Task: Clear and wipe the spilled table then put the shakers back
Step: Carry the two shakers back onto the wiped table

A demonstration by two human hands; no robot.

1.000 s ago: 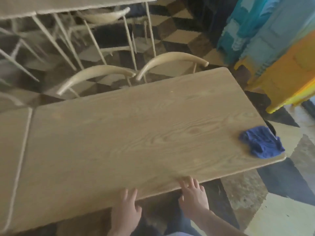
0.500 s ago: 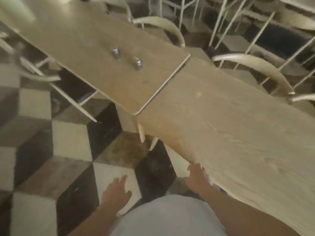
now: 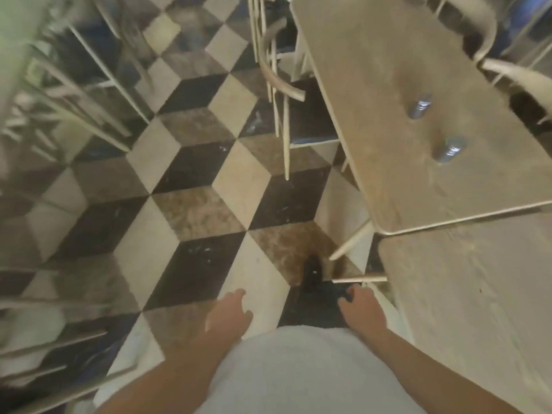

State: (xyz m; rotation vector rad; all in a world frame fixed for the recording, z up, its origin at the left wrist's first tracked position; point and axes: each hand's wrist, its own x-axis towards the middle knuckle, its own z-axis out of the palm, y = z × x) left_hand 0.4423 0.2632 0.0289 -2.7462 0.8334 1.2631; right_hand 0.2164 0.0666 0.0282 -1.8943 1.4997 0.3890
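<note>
Two small metal-topped shakers point(image 3: 419, 106) point(image 3: 450, 149) stand on a neighbouring wooden table point(image 3: 373, 85) at the upper right, blurred by motion. The wiped wooden table point(image 3: 466, 279) lies at the lower right, butted against it. My left hand point(image 3: 228, 313) hangs over the floor with relaxed fingers and holds nothing. My right hand point(image 3: 360, 307) hovers just left of the near table's corner, fingers loosely curled and empty. The blue cloth is out of view.
Checkered floor point(image 3: 191, 210) in black, cream and brown fills the left and middle. A pale chair point(image 3: 277, 76) stands left of the far table and another point(image 3: 507, 70) at the upper right. More chair legs crowd the left edge. My dark shoe point(image 3: 312, 273) steps forward.
My view has swung left from the table with the blue cloth to the floor and the neighbouring table. Both hands have left the table edge and hang free. The shakers have come nearer.
</note>
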